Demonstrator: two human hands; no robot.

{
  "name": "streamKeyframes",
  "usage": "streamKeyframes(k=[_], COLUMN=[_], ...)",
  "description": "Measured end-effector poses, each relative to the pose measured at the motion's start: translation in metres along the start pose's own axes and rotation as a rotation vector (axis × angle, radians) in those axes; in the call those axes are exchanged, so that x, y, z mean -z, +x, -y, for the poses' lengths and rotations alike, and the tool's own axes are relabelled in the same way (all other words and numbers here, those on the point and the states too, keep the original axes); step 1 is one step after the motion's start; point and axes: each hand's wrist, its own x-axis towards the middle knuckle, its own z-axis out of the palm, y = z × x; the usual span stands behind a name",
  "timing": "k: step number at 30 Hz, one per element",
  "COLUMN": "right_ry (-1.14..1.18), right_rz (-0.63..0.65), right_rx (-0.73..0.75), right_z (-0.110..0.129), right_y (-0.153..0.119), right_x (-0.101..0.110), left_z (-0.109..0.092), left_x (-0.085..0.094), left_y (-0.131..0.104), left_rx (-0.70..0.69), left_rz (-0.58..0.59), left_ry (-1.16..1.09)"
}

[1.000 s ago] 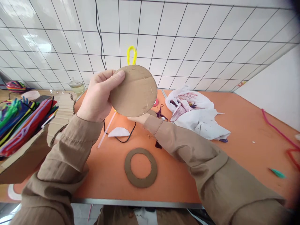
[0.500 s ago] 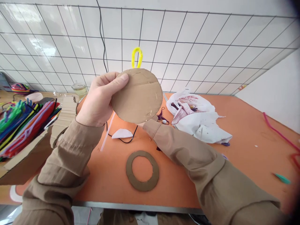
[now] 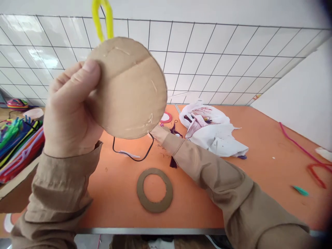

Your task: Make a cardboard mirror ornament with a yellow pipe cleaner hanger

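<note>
My left hand [image 3: 75,103] grips a round cardboard disc [image 3: 127,93] by its left edge, thumb on the near face. A yellow pipe-cleaner loop [image 3: 109,22] sticks up from the top of the disc. Dried glue streaks mark its surface. My right hand [image 3: 158,134] reaches forward low behind the disc; its fingers are hidden. Below the disc a black cord [image 3: 137,159] curves over the orange table. Nearer to me lies a flat cardboard ring [image 3: 141,190].
Colourful pipe cleaners [image 3: 20,148] fill a cardboard box [image 3: 19,193] on the left. A white plastic bag [image 3: 215,135] sits right of centre. A dark tassel [image 3: 173,162], a red pipe cleaner [image 3: 315,176] and a green scrap [image 3: 301,190] lie on the orange table [image 3: 197,204].
My left hand has brought the disc left and closer to me, tilting its loop leftward. My right hand stays behind the disc's lower edge, with a little more of it showing.
</note>
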Motion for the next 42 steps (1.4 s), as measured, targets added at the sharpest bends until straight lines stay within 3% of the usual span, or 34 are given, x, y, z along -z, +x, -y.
streamKeyframes(k=[8, 12, 20, 25, 28, 31, 32, 34, 36, 40, 42], right_ry=[0.232, 0.302, 0.415, 0.598, 0.725, 0.891, 0.924, 0.943, 0.923, 0.748, 0.661], right_rz=[-0.049, -0.070, -0.251, -0.288, -0.332, -0.373, -0.372, -0.370, -0.385, -0.394, -0.391], right_rx=[-0.058, -0.066, 0.016, 0.062, 0.094, 0.094, 0.108, 0.139, 0.171, 0.220, 0.247], right_z=[-0.018, -0.016, 0.024, 0.057, 0.075, 0.092, 0.098, 0.106, 0.112, 0.122, 0.125], right_y=[0.000, 0.001, -0.012, -0.022, -0.030, -0.039, -0.041, -0.047, -0.051, -0.060, -0.065], right_x=[0.009, 0.015, 0.045, 0.068, 0.075, 0.075, 0.075, 0.073, 0.073, 0.077, 0.079], left_z=[0.008, 0.016, 0.021, 0.016, 0.015, 0.025, 0.031, 0.045, 0.062, 0.086, 0.091], left_x=[0.006, 0.011, 0.021, 0.019, 0.023, 0.024, 0.023, 0.021, 0.020, 0.035, 0.048], left_y=[0.006, 0.012, 0.020, 0.018, 0.016, 0.012, 0.009, 0.004, -0.002, -0.004, 0.000], left_rx=[0.004, 0.132, 0.240, 0.365, 0.505, 0.732, 0.807, 0.819, 0.780, 0.737, 0.732], left_rz=[0.028, 0.020, 0.051, 0.164, 0.380, 0.831, 1.049, 1.368, 1.555, 1.652, 1.615], left_ry=[0.036, 0.076, 0.073, 0.046, 0.079, 0.174, 0.235, 0.348, 0.486, 0.709, 0.814])
